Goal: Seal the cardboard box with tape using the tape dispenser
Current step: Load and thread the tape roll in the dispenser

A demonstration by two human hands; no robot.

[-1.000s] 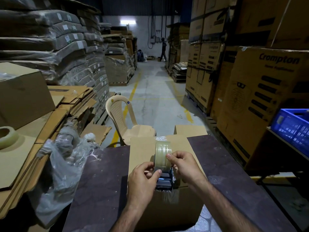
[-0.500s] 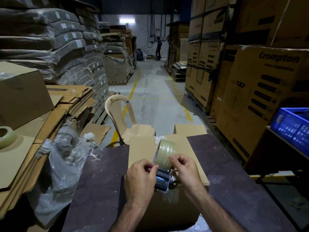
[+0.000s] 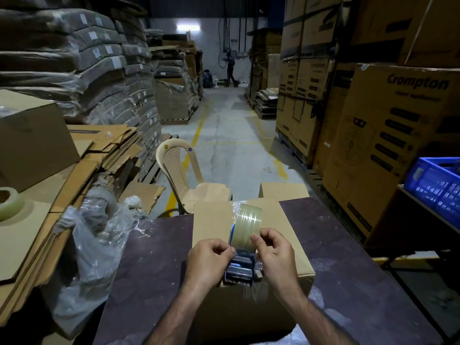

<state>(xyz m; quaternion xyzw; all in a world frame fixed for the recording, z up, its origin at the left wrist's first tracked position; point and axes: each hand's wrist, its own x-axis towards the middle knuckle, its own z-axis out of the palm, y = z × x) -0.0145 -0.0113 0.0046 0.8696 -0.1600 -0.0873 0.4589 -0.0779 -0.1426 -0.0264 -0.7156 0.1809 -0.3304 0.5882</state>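
Note:
A closed cardboard box (image 3: 286, 235) stands on the dark table (image 3: 361, 282) in front of me. On its top sits a tape dispenser (image 3: 240, 267) with a dark handle and a roll of clear tape (image 3: 249, 224). My left hand (image 3: 209, 262) grips the dispenser from the left, fingers curled at the roll's lower edge. My right hand (image 3: 272, 255) pinches the roll's lower right edge with thumb and fingers. A strip of clear tape lies on the box's near face below the dispenser.
A spare tape roll (image 3: 8, 202) lies on flattened cardboard at the left. A crumpled plastic bag (image 3: 94, 235) sits at the table's left corner. A beige plastic chair (image 3: 189, 175) stands behind the box. A blue crate (image 3: 438, 185) and tall cartons are at the right.
The tape roll has tilted and shifted to the right on the box top. Both hands moved slightly with it, staying on the dispenser and the roll.

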